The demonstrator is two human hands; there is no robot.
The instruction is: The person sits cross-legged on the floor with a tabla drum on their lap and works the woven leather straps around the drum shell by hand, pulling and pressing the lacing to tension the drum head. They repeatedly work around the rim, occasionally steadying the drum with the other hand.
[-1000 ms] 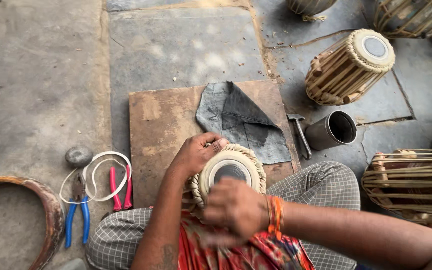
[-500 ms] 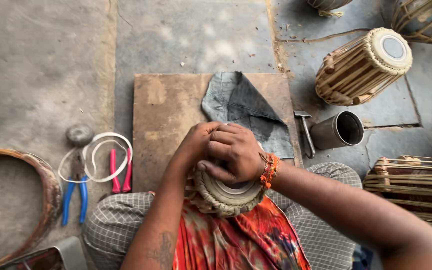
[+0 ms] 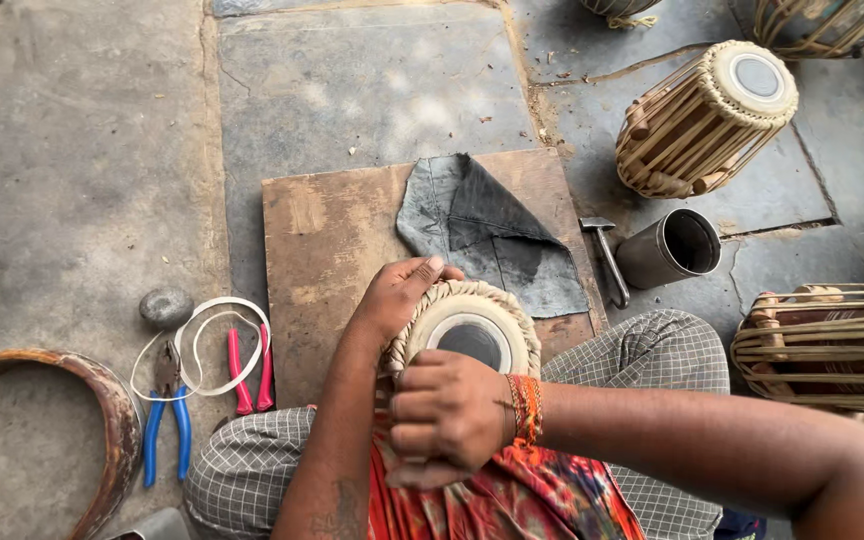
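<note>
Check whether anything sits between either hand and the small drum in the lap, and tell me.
Nothing visible does. The left hand already grips the far-left braided rim of the small drum, and the right hand is closed against its near edge. The grey cloth lies beyond the drum on the wooden board.

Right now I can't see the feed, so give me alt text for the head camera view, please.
A seated person grips a small drum in their lap, left hand on its braided rim, right hand closed at its near edge. Ahead, a grey cloth lies on a wooden board; blue pliers lie left, a metal cup and more drums right.
</note>
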